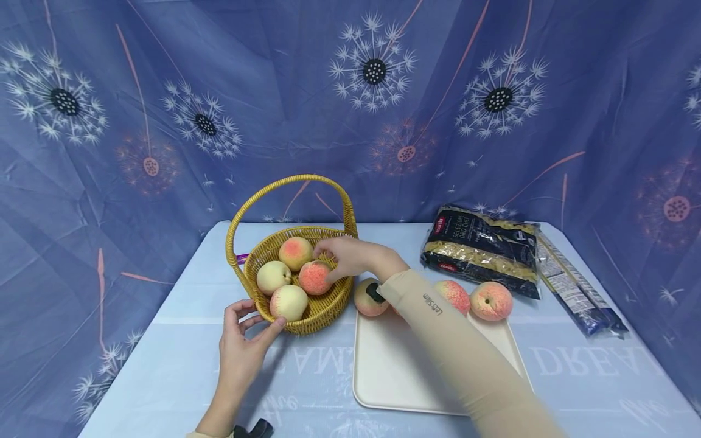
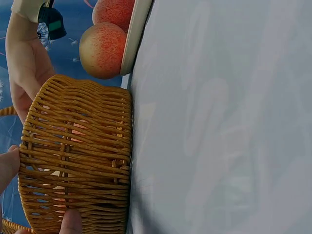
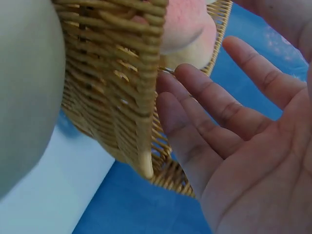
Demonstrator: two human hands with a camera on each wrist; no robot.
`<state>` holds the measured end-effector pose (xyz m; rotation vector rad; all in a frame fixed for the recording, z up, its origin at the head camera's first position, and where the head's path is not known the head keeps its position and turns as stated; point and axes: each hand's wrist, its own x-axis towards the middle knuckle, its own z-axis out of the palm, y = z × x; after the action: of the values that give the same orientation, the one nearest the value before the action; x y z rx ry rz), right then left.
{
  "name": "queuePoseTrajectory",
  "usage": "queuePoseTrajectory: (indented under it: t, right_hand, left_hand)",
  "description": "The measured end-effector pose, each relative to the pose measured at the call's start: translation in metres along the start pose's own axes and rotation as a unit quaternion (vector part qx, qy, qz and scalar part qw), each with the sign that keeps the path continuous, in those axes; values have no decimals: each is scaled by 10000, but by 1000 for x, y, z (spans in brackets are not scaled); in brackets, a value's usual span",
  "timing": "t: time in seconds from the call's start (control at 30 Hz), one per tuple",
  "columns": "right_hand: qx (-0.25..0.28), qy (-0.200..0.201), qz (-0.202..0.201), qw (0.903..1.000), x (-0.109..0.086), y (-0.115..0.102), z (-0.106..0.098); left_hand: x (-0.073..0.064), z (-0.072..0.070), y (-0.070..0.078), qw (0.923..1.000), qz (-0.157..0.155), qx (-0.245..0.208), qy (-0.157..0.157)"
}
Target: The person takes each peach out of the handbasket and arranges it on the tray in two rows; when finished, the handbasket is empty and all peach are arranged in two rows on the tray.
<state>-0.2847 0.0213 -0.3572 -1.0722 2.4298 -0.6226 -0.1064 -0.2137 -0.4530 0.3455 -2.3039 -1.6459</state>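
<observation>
A yellow wicker basket [image 1: 328,314] with a tall arched handle stands on the table, holding several peaches. My left hand [image 1: 243,340] grips its near left rim, thumb at the front edge; fingertips also touch the weave in the left wrist view. Over the basket's right side reaches my right hand [image 1: 347,255], its thumb beside a red peach [image 1: 314,278]. The right wrist view shows that hand's fingers [image 3: 219,102] spread and fairly straight at the rim, around nothing. Paler peaches [image 1: 288,302] lie beside the red one.
Right of the basket, a cream tray [image 1: 405,383] carries more peaches [image 1: 491,301] along its far side, partly hidden by my right sleeve. Behind it lie a black pasta bag [image 1: 482,249] and a long blue packet [image 1: 580,292]. A patterned blue cloth hangs at the back.
</observation>
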Motion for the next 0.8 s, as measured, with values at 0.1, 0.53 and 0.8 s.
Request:
queuePoseTrajectory:
  t: [0.1, 0.53, 0.8]
  right_hand:
    - [-176, -58, 68, 9998, 7, -1, 3]
    - [-289, -454, 616, 9966, 27, -10, 6]
    - [-484, -593, 676, 9948, 34, -16, 9]
  left_hand:
    - [1, -1, 1, 10000, -67, 39, -52]
    - [5, -5, 5, 9987, -195, 391, -258]
    - [4, -6, 4, 9988, -190, 370, -272]
